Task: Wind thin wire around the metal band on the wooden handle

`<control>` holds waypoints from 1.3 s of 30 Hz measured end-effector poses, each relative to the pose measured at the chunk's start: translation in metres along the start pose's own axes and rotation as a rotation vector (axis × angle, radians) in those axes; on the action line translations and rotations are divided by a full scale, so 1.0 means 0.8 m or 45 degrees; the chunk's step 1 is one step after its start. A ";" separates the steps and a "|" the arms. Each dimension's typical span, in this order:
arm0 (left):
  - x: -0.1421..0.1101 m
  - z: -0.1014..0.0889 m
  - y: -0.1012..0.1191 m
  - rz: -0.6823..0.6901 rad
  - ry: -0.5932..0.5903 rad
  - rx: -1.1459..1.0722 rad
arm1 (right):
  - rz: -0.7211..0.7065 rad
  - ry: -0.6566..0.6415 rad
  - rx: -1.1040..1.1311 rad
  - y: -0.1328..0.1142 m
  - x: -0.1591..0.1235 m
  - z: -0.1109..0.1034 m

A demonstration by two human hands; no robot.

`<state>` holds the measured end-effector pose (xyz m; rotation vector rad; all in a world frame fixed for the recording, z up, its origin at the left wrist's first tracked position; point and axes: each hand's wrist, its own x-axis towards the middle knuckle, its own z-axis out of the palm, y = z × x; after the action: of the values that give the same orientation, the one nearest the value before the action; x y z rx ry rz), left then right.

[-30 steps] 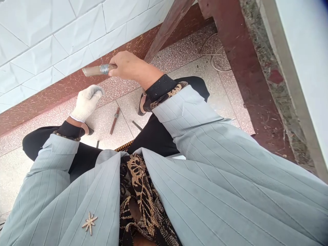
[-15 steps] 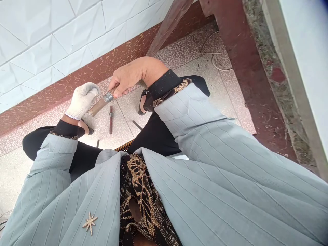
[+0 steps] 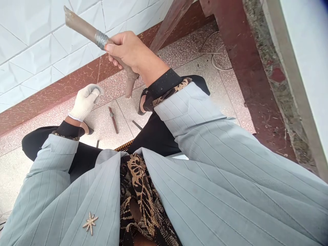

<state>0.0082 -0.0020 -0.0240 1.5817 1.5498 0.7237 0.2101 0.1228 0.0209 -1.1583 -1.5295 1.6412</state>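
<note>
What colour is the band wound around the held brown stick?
The wound band is silvery grey; see head view.

At 12 o'clock from the person (image 3: 220, 184), the right hand (image 3: 129, 48) grips a stick (image 3: 82, 25) above the floor (image 3: 101, 118), one end pointing between 10 and 11 o'clock in front of the wall (image 3: 77, 44), the other toward 5 o'clock below the hand. The left hand (image 3: 85, 101) sits between 10 and 11, apart from the stick. A short rod (image 3: 113, 119) lies on the floor at 11, between the left hand and the right shoe (image 3: 142, 106). Skirting (image 3: 58, 87) lines the wall's foot; a beam (image 3: 171, 24) slants at 1, a frame (image 3: 241, 61) at 2, a cord (image 3: 213, 62) on the floor between.
</note>
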 end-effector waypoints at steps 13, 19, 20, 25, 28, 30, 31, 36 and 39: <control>-0.005 -0.024 0.007 0.153 0.005 0.499 | 0.263 -0.929 -1.433 0.012 -0.021 0.019; 0.003 -0.025 0.006 0.054 0.043 0.326 | 0.201 -1.335 -1.089 0.017 -0.011 0.008; 0.005 -0.023 0.005 0.032 0.042 0.292 | 0.155 -1.361 -1.065 0.019 -0.008 0.004; 0.011 -0.012 -0.007 -0.179 -0.003 0.093 | -0.038 -1.389 -0.893 0.008 -0.010 -0.009; 0.011 -0.005 -0.015 -0.233 0.003 -0.056 | -0.131 -1.016 -0.579 -0.006 -0.017 -0.014; 0.009 -0.002 -0.017 -0.191 -0.021 -0.132 | -0.123 -0.641 -0.302 -0.011 -0.018 -0.013; 0.008 -0.001 -0.016 -0.155 -0.032 -0.157 | -0.106 -0.478 -0.186 -0.011 -0.017 -0.011; -0.001 0.001 -0.002 -0.030 -0.157 -0.001 | -0.025 -0.039 -0.050 -0.003 -0.002 -0.001; -0.007 0.000 0.012 0.078 -0.260 0.266 | -0.033 0.009 -0.566 0.001 -0.001 -0.001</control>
<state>0.0131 -0.0069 -0.0154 1.8023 1.4687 0.4273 0.2110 0.1222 0.0204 -1.3569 -1.9582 1.3111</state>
